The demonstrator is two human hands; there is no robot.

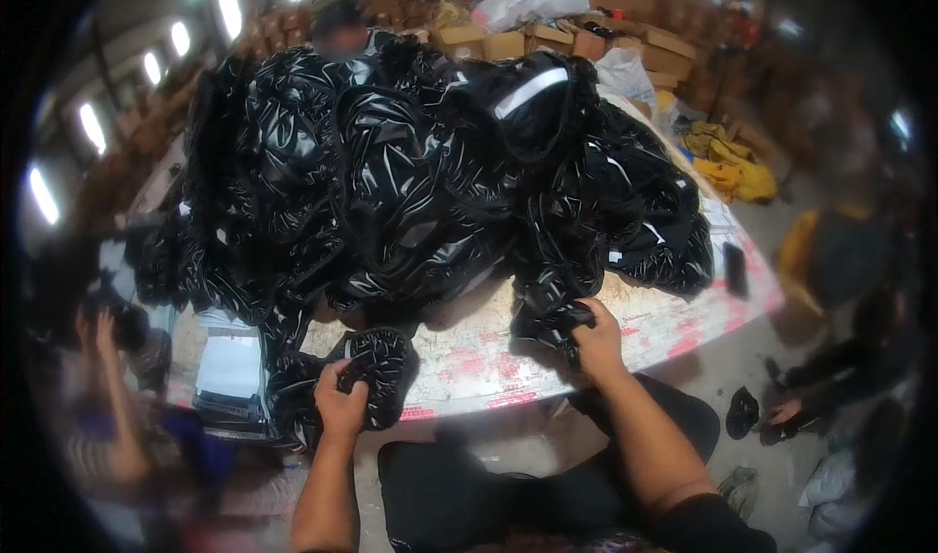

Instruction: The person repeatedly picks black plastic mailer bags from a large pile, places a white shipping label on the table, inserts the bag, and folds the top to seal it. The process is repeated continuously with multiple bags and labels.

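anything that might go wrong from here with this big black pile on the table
Pulling with the left hand could drag the white sheets, since the black bunch it grips lies close beside them.

A tug from the right hand might topple part of the high, loose pile, which the fabric it holds seems to join.

If the pile slides right, it could push the dark flat object off the nearby table edge.

One head-worn fisheye looks down across the table (479, 358)
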